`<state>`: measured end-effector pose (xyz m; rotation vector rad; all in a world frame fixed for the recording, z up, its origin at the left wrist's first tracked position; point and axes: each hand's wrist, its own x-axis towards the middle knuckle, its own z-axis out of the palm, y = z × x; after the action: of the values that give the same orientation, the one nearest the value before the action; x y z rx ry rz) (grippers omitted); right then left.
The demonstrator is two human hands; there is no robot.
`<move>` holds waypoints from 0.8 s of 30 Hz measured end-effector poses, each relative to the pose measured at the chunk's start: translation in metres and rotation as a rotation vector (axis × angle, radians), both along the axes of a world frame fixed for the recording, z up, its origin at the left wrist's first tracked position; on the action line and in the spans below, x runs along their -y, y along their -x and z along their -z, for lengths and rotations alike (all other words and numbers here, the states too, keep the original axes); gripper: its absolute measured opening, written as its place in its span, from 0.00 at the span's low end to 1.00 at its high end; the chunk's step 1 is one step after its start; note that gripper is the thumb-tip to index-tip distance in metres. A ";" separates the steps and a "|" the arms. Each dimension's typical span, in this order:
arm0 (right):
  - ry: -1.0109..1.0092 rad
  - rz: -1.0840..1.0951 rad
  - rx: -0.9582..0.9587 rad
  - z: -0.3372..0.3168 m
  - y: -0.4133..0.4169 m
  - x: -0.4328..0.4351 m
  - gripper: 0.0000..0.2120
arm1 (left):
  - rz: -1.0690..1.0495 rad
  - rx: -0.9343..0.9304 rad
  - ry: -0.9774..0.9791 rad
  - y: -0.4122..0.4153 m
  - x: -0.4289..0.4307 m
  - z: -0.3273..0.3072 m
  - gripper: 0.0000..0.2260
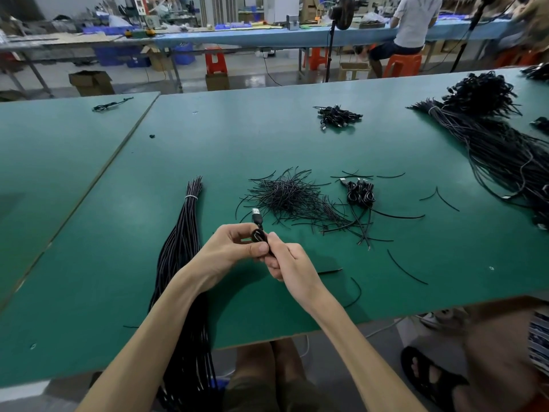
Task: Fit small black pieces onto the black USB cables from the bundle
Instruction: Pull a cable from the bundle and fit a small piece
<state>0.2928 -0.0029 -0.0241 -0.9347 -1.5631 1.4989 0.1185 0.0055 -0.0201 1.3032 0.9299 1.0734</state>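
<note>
Left hand (234,246) and right hand (286,261) each had a grip clamped on a glossy black USB cable (258,234), coiled tight, silver plug upward, over the matte green desk (118,263).

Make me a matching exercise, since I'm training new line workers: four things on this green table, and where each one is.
Things:
1. tied cable bundle
2. loose pile of short strands
3. coiled USB cable
4. small heap of coiled cables

Places:
A. far side of the table, beyond the loose pile
B. pinched between left hand and right hand
C. left of the hands, hanging over the near edge
D. mid-table, just beyond the hands

Pairs: 1-C, 2-D, 3-B, 4-A.
</note>
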 end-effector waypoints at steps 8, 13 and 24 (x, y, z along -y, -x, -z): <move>-0.116 0.112 0.151 0.007 0.004 0.001 0.29 | -0.063 -0.034 -0.035 0.000 0.002 0.002 0.15; -0.224 0.182 0.326 0.013 0.005 0.000 0.24 | -0.186 -0.122 -0.098 -0.001 0.001 0.003 0.09; -0.192 0.234 0.221 0.011 0.002 0.000 0.21 | -0.289 -0.299 -0.234 -0.008 -0.001 0.004 0.04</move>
<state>0.2908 -0.0026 -0.0346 -1.1563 -1.6540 1.0925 0.1265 0.0061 -0.0237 1.5853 1.2751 1.2594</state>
